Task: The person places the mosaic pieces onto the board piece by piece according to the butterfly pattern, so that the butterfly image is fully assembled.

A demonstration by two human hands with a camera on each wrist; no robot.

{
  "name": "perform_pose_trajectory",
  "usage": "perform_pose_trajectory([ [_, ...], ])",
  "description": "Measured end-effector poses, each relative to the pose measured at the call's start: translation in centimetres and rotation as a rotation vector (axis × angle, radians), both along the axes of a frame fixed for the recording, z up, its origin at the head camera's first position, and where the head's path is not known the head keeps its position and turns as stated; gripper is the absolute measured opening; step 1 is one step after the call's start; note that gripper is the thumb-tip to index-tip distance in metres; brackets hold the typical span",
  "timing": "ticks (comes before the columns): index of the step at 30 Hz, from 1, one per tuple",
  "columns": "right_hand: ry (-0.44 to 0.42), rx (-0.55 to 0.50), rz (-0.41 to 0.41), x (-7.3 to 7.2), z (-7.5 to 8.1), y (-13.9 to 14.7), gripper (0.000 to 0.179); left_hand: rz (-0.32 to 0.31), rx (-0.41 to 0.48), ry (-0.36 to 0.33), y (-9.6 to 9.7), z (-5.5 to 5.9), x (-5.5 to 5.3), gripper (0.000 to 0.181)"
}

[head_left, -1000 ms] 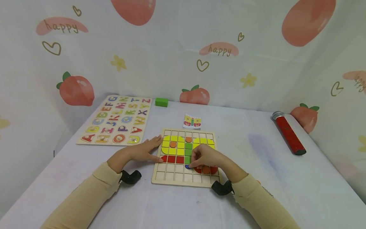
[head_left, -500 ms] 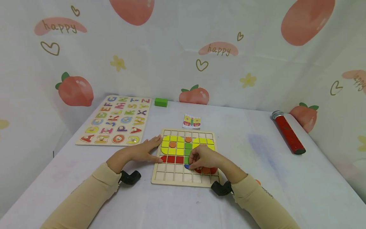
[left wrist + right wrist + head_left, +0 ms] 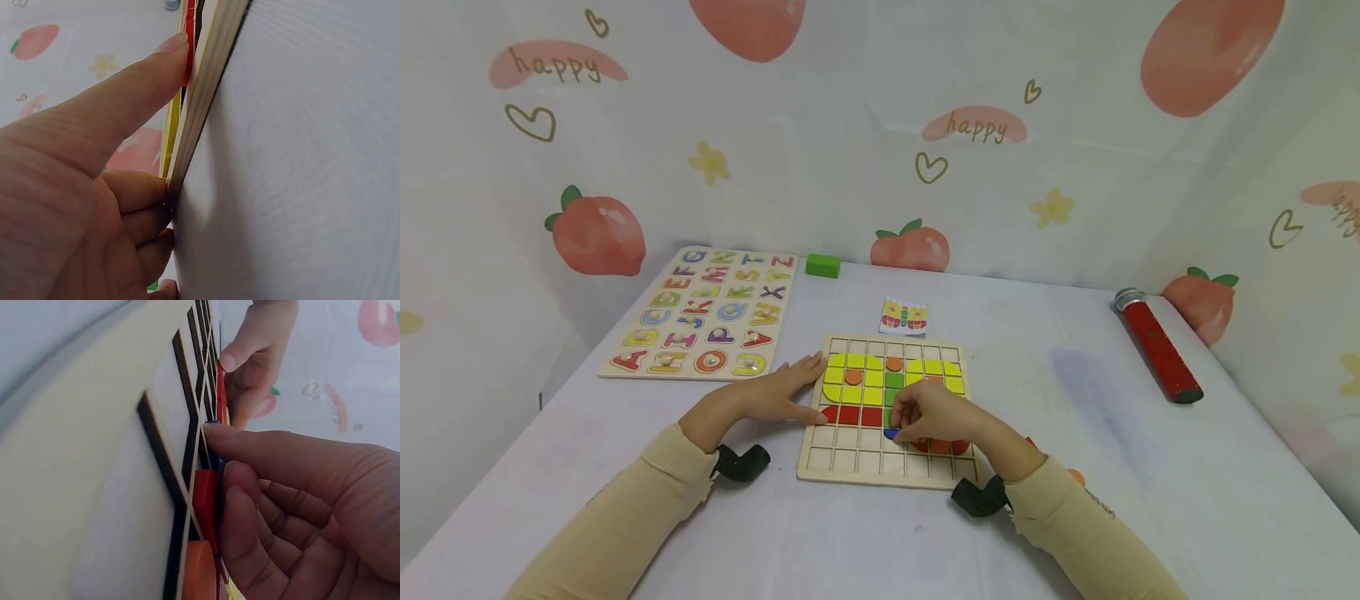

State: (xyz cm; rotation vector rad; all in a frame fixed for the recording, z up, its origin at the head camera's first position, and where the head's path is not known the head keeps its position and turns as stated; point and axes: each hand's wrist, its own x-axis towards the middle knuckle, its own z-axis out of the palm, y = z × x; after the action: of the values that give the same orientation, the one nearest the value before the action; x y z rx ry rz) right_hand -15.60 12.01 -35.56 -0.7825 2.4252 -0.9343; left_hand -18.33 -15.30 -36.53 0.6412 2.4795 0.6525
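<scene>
A wooden grid board [image 3: 844, 462] lies on the table with yellow, red, green and orange pieces set in it. My left hand [image 3: 760, 397] rests at its left edge with fingers spread. In the left wrist view, the thumb [image 3: 172, 47] lies against a red piece [image 3: 189, 59] and the other fingers reach along the board's side. My right hand [image 3: 942, 414] pinches a small blue piece [image 3: 891, 434] just below the green column [image 3: 894, 382]. The right wrist view shows the thumb [image 3: 275, 447] at the blue piece, mostly hidden by the fingertips.
A small picture card [image 3: 904, 317] lies behind the board. An alphabet puzzle [image 3: 655, 365] and a green block [image 3: 823, 266] are at the back left, a red microphone [image 3: 1159, 352] at the right. An orange piece [image 3: 1077, 477] lies beside the right sleeve [image 3: 1093, 525].
The right hand stays over the same spot with the blue piece, its fingers shifting slightly. A bit of red and more of the orange piece show beside the right forearm. The left hand stays still.
</scene>
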Motion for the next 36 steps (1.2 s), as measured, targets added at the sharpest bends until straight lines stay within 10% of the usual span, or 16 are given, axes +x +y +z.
perform_pose_trajectory([
  [21,-0.138,0.005,-0.163,-0.1,1.4,4.8,0.020,-0.004,-0.002,0.002,0.0,0.0,0.0,0.099],
  [36,-0.127,0.040,-0.312,3.3,1.2,13.4,0.029,-0.013,-0.005,0.013,0.0,0.0,-0.1,0.101],
])
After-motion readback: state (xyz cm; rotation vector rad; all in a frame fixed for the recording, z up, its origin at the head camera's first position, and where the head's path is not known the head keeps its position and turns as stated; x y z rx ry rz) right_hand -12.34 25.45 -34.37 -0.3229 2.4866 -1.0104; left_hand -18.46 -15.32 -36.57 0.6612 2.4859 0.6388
